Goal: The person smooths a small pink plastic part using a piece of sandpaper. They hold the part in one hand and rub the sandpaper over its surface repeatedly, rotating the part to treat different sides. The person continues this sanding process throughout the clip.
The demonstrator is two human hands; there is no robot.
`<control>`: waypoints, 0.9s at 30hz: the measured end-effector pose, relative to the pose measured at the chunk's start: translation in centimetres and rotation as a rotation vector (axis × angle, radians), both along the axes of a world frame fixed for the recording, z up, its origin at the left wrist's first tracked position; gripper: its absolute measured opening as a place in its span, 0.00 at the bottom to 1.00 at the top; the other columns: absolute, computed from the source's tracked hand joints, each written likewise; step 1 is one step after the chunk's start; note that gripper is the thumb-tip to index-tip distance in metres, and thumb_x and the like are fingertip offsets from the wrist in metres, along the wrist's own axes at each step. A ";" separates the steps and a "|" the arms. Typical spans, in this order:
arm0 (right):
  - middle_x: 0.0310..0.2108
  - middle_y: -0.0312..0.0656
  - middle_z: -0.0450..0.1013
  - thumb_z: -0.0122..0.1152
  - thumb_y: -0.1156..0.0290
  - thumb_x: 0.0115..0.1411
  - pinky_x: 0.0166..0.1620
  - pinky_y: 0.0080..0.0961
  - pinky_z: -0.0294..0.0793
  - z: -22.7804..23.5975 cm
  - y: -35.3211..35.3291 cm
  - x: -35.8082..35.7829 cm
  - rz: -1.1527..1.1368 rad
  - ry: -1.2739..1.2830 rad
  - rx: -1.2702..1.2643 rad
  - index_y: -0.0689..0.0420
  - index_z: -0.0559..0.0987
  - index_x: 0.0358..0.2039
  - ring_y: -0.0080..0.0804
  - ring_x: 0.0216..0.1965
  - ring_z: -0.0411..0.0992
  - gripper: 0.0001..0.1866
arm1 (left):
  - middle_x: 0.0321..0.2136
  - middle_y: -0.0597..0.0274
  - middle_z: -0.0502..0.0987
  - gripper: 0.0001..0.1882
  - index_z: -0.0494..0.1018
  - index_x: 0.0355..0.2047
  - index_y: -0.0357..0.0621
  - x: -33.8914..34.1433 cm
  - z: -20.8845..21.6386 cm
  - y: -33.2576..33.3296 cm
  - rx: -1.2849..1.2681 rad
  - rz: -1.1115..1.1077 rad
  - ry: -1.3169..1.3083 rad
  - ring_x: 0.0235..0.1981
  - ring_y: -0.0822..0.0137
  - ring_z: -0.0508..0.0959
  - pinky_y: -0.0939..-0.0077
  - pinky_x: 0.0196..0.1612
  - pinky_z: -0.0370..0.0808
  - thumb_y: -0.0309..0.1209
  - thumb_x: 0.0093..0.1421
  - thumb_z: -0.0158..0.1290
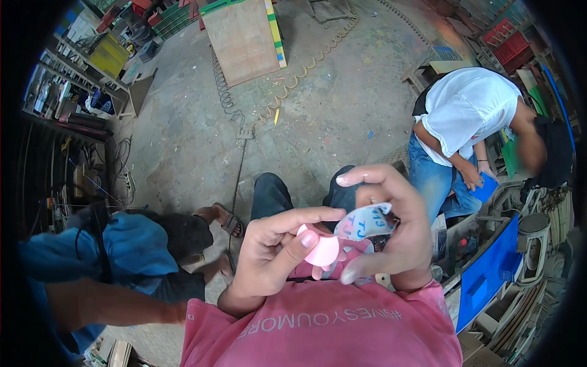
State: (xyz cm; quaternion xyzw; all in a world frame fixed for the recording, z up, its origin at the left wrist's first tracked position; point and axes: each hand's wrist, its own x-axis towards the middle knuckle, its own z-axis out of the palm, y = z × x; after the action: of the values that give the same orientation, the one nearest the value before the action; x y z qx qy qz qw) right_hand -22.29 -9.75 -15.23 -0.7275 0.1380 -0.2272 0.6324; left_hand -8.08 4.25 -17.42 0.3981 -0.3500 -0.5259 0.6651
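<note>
In front of my chest, my left hand (272, 248) is closed on a small smooth pink piece (323, 251) with a curved notch, thumb pressed on its face. A curled whitish scrap (368, 222) with blue printed marks, like the back of sandpaper, sits just above and right of it. My right hand (400, 226) curves round this scrap, its thumb and forefinger spread wide apart. The scrap's right edge is tucked against the inner fingers of that hand, and its left end lies close to my left forefinger tip. Below, part of the pink piece overlaps my pink shirt.
At right, a co-worker in a white shirt (471, 104) bends over a blue piece (485, 188). Another person in blue (116, 244) is close at left. A blue board (486, 278) and a stool (534, 226) stand lower right. A wooden panel (243, 46) and coiled hoses (306, 67) lie ahead.
</note>
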 end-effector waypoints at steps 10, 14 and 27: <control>0.29 0.30 0.70 0.67 0.72 0.49 0.27 0.09 0.59 -3.6 -1.3 0.8 -0.093 -0.141 0.426 0.64 0.72 0.40 0.09 0.27 0.63 0.19 | 0.34 0.40 0.75 0.19 0.65 0.48 0.31 0.2 -1.6 -1.5 0.005 -0.037 0.247 0.31 0.60 0.79 0.70 0.32 0.79 0.23 0.57 0.53; 0.23 0.31 0.68 0.60 0.69 0.54 0.28 0.11 0.60 -3.3 -0.7 0.9 -0.193 -0.251 0.325 0.65 0.69 0.42 0.13 0.25 0.64 0.18 | 0.38 0.43 0.75 0.13 0.65 0.42 0.31 0.4 -2.1 -2.0 -0.025 0.059 0.304 0.39 0.56 0.79 0.68 0.43 0.77 0.19 0.56 0.53; 0.08 0.30 0.60 0.72 0.67 0.45 0.18 0.13 0.48 -2.3 1.9 2.1 -0.328 -0.086 -0.249 0.63 0.67 0.44 0.10 0.13 0.57 0.30 | 0.37 0.43 0.77 0.11 0.70 0.35 0.32 -0.2 -2.4 -1.6 -0.180 0.381 -0.149 0.41 0.62 0.77 0.73 0.44 0.73 0.16 0.51 0.58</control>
State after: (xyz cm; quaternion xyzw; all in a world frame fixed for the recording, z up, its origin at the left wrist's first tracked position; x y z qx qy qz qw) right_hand -20.22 -7.85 -17.54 -0.7576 0.1984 -0.3731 0.4975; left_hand -8.28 2.67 -19.77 0.4338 -0.3625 -0.3264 0.7576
